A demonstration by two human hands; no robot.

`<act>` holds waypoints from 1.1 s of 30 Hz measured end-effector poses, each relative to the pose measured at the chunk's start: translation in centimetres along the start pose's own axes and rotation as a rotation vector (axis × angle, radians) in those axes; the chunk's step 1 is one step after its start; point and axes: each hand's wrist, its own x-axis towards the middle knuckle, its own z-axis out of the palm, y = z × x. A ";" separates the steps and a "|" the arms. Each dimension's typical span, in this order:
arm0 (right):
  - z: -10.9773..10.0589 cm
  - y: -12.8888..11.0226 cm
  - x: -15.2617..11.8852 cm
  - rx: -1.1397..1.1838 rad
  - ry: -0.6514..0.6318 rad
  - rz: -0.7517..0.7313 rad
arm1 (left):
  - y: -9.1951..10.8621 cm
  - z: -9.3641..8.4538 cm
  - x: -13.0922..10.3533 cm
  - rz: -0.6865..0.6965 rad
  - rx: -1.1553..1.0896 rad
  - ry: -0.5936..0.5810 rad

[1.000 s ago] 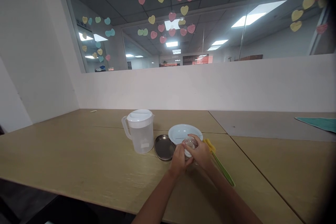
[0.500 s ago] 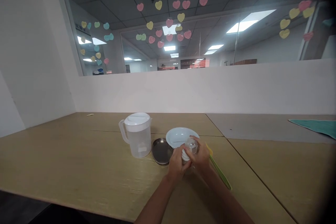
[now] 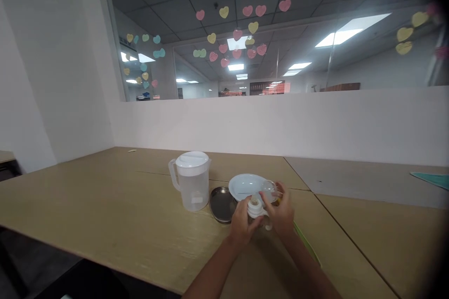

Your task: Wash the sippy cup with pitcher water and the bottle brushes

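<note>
My left hand (image 3: 242, 224) is wrapped round a small container with a white neck (image 3: 255, 206), held low over the table in front of the white bowl (image 3: 242, 186). Just to its right, my right hand (image 3: 283, 210) grips a clear, rounded lid (image 3: 269, 188), which is tilted away from the container's open top. The container's lower part is mostly hidden by my fingers. A dark metal dish (image 3: 223, 205) lies to the left of my left hand, and a green-handled utensil (image 3: 308, 245) lies partly hidden beside my right forearm.
A translucent pitcher (image 3: 193, 189) with a white lid stands left of the metal dish. A teal cloth (image 3: 433, 180) lies at the far right of the table (image 3: 105, 205). Behind it is a white wall (image 3: 210, 124) with a window above.
The clear lid has moved off the container's top to the right, in my right hand, baring the white neck. The view has shifted slightly left.
</note>
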 end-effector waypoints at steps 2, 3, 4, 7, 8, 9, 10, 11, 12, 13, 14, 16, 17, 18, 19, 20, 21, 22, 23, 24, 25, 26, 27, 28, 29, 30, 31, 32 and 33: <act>0.1 1.0 0.5 -0.027 -0.118 0.079 | 0.2 0.0 -0.2 -0.016 -0.002 0.002; 0.3 1.7 0.7 -0.034 -0.165 0.079 | 0.3 0.0 -0.2 -0.024 -0.002 0.003; 0.4 2.4 0.8 -0.019 -0.215 0.068 | 0.4 0.0 -0.3 -0.029 0.001 0.001; 0.9 4.5 1.0 0.033 -0.284 0.061 | 0.6 0.0 -0.4 -0.025 0.000 0.005; 1.0 5.0 1.0 0.039 -0.288 0.069 | 0.6 -0.1 -0.5 -0.025 -0.004 0.009; 1.2 5.4 1.0 0.041 -0.290 0.070 | 0.7 -0.1 -0.5 -0.029 -0.010 0.014; 1.3 5.8 1.0 0.043 -0.288 0.061 | 0.6 -0.2 -0.6 -0.037 -0.014 0.023; 1.4 6.0 1.0 0.044 -0.287 0.044 | 0.6 -0.3 -0.6 -0.048 -0.019 0.032; 1.5 6.2 1.0 0.046 -0.291 0.024 | 0.6 -0.3 -0.6 -0.060 -0.021 0.042; 1.6 6.3 0.9 0.045 -0.302 0.010 | 0.5 -0.4 -0.7 -0.069 -0.024 0.047; 1.7 6.3 0.9 0.045 -0.319 0.005 | 0.4 -0.5 -0.6 -0.074 -0.027 0.047; 1.9 6.1 0.8 0.050 -0.371 0.002 | 0.2 -0.5 -0.5 -0.072 -0.036 0.048; 1.9 6.0 0.7 0.052 -0.395 -0.003 | 0.1 -0.6 -0.5 -0.068 -0.040 0.050; 2.0 5.9 0.7 0.052 -0.412 -0.013 | 0.0 -0.6 -0.4 -0.065 -0.044 0.053; 2.0 5.7 0.7 0.049 -0.421 -0.030 | -0.1 -0.6 -0.3 -0.064 -0.044 0.056; 1.9 5.6 0.6 0.044 -0.422 -0.050 | -0.1 -0.6 -0.2 -0.066 -0.041 0.059; 1.9 5.4 0.7 0.039 -0.420 -0.069 | -0.1 -0.6 -0.2 -0.071 -0.036 0.057; 1.9 5.3 0.7 0.038 -0.419 -0.088 | -0.2 -0.7 -0.2 -0.074 -0.030 0.054; 1.9 5.3 0.7 0.044 -0.418 -0.109 | -0.2 -0.7 -0.2 -0.077 -0.025 0.053; 1.9 5.2 0.6 0.057 -0.415 -0.128 | -0.2 -0.7 -0.2 -0.078 -0.021 0.051; 1.9 5.1 0.6 0.074 -0.407 -0.139 | -0.2 -0.7 -0.2 -0.078 -0.018 0.050; 2.0 5.1 0.5 0.089 -0.397 -0.139 | -0.2 -0.7 -0.3 -0.079 -0.015 0.048; 2.0 5.0 0.4 0.099 -0.385 -0.125 | -0.3 -0.7 -0.3 -0.079 -0.009 0.048; 2.1 4.9 0.3 0.103 -0.374 -0.098 | -0.3 -0.7 -0.3 -0.080 -0.001 0.049; 2.1 4.8 0.1 0.104 -0.366 -0.063 | -0.3 -0.7 -0.4 -0.081 0.008 0.050; 2.2 4.7 0.0 0.105 -0.360 -0.025 | -0.3 -0.7 -0.4 -0.082 0.016 0.052; 2.2 4.6 -0.1 0.109 -0.353 0.006 | -0.3 -0.7 -0.4 -0.081 0.022 0.053; 2.2 4.5 -0.3 0.116 -0.345 0.031 | -0.3 -0.8 -0.4 -0.080 0.024 0.052; 2.2 4.4 -0.4 0.124 -0.336 0.051 | -0.3 -0.8 -0.4 -0.077 0.025 0.049</act>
